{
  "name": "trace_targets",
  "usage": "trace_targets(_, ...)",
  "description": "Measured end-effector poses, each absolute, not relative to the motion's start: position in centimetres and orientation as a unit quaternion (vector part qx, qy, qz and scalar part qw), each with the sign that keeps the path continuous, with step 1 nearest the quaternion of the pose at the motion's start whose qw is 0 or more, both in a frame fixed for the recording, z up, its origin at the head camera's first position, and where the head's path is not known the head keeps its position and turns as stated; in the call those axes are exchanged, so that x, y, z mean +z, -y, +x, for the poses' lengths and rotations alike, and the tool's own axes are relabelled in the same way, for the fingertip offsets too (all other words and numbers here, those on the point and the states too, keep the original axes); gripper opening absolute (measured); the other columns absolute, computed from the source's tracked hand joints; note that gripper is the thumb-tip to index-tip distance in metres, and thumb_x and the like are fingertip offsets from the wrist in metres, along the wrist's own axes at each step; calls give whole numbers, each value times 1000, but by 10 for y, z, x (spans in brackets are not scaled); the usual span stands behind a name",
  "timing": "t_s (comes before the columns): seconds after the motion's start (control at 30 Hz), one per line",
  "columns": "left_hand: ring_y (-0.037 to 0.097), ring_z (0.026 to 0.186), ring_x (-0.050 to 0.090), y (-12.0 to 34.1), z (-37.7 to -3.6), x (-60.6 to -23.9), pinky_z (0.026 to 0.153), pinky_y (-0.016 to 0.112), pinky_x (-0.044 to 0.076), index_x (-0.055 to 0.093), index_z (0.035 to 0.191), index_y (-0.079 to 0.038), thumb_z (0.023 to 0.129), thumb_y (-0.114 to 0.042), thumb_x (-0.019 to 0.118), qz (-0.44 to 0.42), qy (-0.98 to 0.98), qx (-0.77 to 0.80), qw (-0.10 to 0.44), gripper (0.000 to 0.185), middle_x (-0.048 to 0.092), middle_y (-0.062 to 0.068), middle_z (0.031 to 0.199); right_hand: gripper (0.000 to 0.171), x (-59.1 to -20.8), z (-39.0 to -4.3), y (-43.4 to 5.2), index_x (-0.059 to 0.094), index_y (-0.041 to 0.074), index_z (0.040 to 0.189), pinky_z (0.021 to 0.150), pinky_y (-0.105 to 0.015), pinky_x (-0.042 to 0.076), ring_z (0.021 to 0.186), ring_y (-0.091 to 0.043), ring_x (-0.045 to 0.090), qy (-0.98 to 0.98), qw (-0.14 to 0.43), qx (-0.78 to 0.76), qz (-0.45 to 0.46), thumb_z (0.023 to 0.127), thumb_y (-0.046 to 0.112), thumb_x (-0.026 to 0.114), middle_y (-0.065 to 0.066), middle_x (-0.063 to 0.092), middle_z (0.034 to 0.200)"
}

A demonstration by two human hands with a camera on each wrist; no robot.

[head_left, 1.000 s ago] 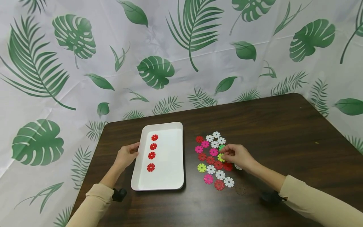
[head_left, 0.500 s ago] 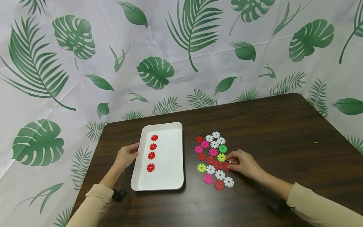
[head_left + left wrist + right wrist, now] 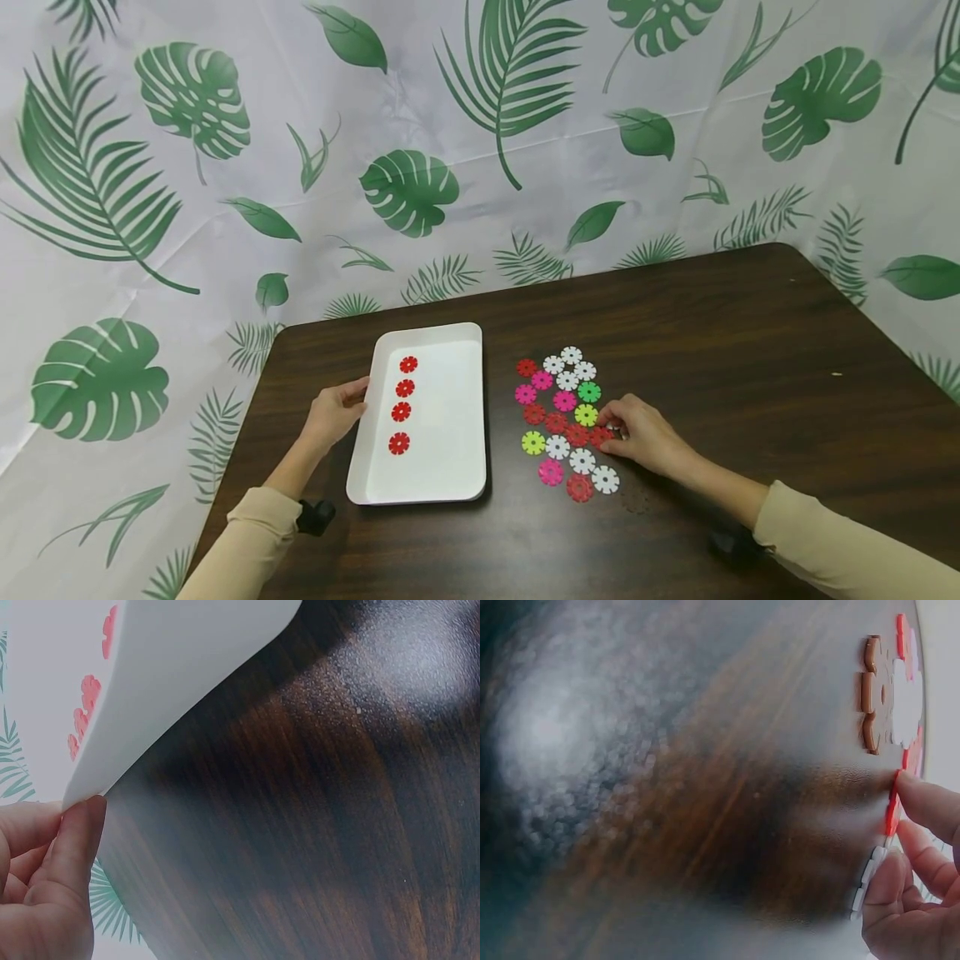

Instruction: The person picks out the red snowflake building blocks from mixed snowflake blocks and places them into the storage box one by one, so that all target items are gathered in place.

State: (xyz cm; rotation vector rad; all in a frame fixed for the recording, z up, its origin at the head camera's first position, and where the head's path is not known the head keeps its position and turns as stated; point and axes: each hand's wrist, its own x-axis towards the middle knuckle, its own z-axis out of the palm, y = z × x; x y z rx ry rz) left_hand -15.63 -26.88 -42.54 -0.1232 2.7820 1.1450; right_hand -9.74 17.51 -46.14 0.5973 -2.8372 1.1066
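Note:
My left hand [image 3: 333,419] grips the left rim of a shallow white tray [image 3: 431,492]; in the left wrist view its thumb and fingers [image 3: 79,832] meet at the tray's edge [image 3: 161,667]. Inside the tray several red snowflake discs, such as one red disc [image 3: 401,412], stand in a column. To the right, my right hand [image 3: 648,433] is at a red snowflake disc [image 3: 601,437] on the table, thumb and fingertips at its edges. The right wrist view shows that red disc [image 3: 893,806] between thumb and finger, with a white disc [image 3: 868,881] beside the fingers.
Loose notched discs lie around the right hand: white [image 3: 582,461], pink [image 3: 551,472], yellow [image 3: 586,415], green [image 3: 589,392] and red [image 3: 580,488]. A dark brownish disc [image 3: 635,500] blends into the wooden table [image 3: 720,333]. A leaf-patterned cloth [image 3: 555,208] hangs behind the table's far edge.
My right hand has moved from over the green and yellow discs slightly right and toward me, down to the red disc; the green disc is uncovered. My left hand and the tray stay put.

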Motion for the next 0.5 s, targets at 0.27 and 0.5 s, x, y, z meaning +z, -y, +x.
trace_targets(0.27, 34, 105, 60, 268, -156, -424, 86, 41, 52, 50, 132, 4, 89, 3, 55, -42, -921, 382, 65, 44, 57, 26, 125, 24, -462, -98, -175, 63, 9, 84, 57, -22, 38, 71, -11, 44, 920, -4, 351, 176, 68, 7, 81, 1, 51, 77)
trace_targets(0.5, 35, 104, 60, 268, -154, -422, 85, 41, 53, 51, 132, 4, 89, 4, 54, -40, -922, 381, 61, 43, 58, 26, 123, 25, -459, -98, -175, 62, 10, 87, 58, -21, 41, 71, -10, 48, 923, -16, 350, 159, 70, 6, 80, 1, 54, 78)
